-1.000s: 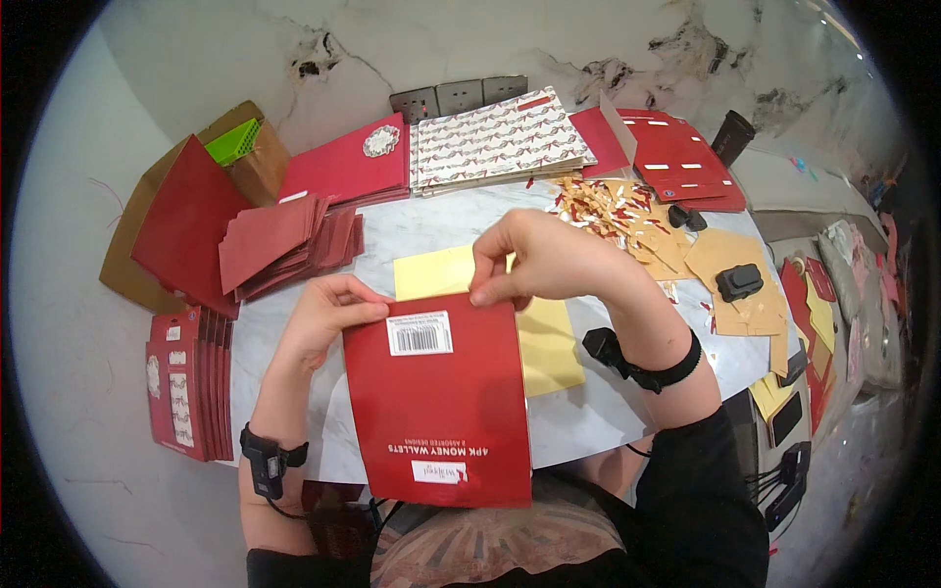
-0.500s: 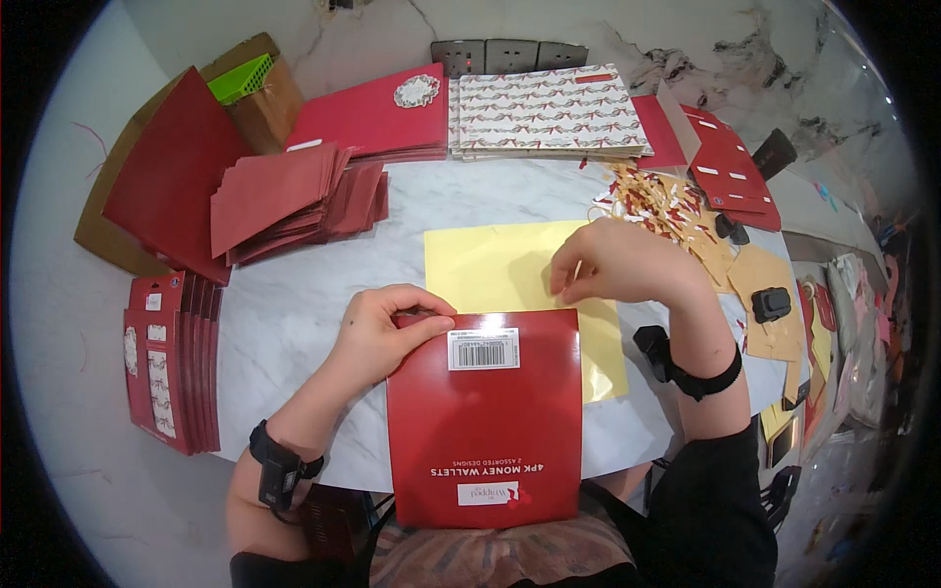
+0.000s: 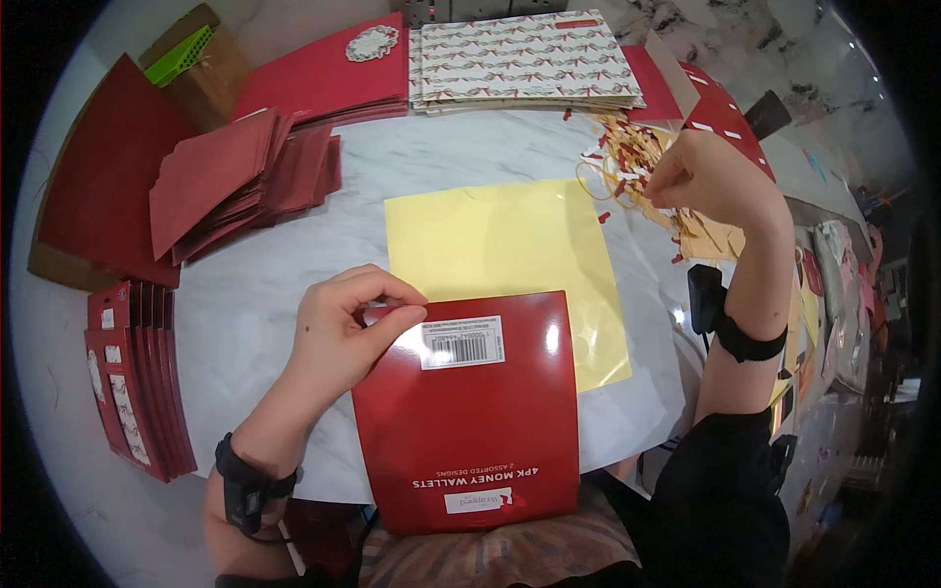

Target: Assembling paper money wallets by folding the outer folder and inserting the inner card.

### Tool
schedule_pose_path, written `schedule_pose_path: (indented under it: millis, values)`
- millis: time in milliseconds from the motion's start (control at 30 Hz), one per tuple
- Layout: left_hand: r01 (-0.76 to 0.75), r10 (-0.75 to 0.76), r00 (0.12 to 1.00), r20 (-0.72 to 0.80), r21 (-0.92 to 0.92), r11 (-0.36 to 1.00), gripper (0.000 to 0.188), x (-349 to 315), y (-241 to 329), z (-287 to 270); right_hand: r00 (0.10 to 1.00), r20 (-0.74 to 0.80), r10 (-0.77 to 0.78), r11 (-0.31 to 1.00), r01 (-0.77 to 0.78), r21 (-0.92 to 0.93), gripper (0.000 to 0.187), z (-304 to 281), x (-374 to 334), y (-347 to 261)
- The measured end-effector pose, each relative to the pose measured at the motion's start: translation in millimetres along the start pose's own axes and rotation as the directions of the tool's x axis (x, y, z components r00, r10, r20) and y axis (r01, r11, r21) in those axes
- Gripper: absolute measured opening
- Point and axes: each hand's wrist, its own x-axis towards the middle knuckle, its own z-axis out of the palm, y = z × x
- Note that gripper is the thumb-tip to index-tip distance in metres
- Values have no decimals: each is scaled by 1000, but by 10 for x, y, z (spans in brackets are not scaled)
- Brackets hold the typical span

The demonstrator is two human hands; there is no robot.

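Observation:
My left hand (image 3: 348,328) pinches the upper left corner of a flat red card wallet pack (image 3: 461,412), thumb on top. The pack has a white barcode label near its far edge and leans over the table's near edge against me. Partly beneath it lies a glossy yellow sheet (image 3: 490,230), with faint round outlines near its right side. My right hand (image 3: 720,181) hangs by a heap of small red, white and tan paper scraps (image 3: 632,162). Its fingertips are pressed together; whatever they hold, if anything, is too small to make out.
Red envelopes (image 3: 216,176) are piled at left, beside a large red sheet (image 3: 118,167) in a carton. Finished-looking red packs (image 3: 142,392) stand at the left edge. Red folders (image 3: 328,73) and patterned white ones (image 3: 524,59) line the back of the marble-look table (image 3: 284,294).
My right hand has moved from above the yellow sheet to the right, up to the scrap heap. My left hand keeps its grip on the red pack. The view has shifted slightly.

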Motion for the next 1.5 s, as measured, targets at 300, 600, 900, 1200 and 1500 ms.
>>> schedule_pose_path:
  millis: [300, 600, 900, 1200, 1500]
  values:
    - [-44, 44, 999, 5, -31, 999, 6, 9, -5, 23, 997, -59, -55, 998, 57, 35, 14, 57, 16, -165]
    - [-61, 61, 998, -11, 20, 998, 10, 24, -96, 19, 922, -231, -310, 949, 286, -132, 16, -153, -154, -261]
    - [-88, 88, 996, 3, 44, 995, 11, 38, -71, 23, 900, -1, -436, 742, 359, -566, 43, 727, -310, -299]
    - [-57, 58, 998, -10, 64, 996, 11, 31, -107, 16, 770, -133, -624, 729, 512, -455, 6, 709, -263, -566]
    - [17, -17, 999, 26, 21, 1000, 8, 19, -25, -6, 657, -87, -749, 610, 632, -477, 8, 811, 58, -593]
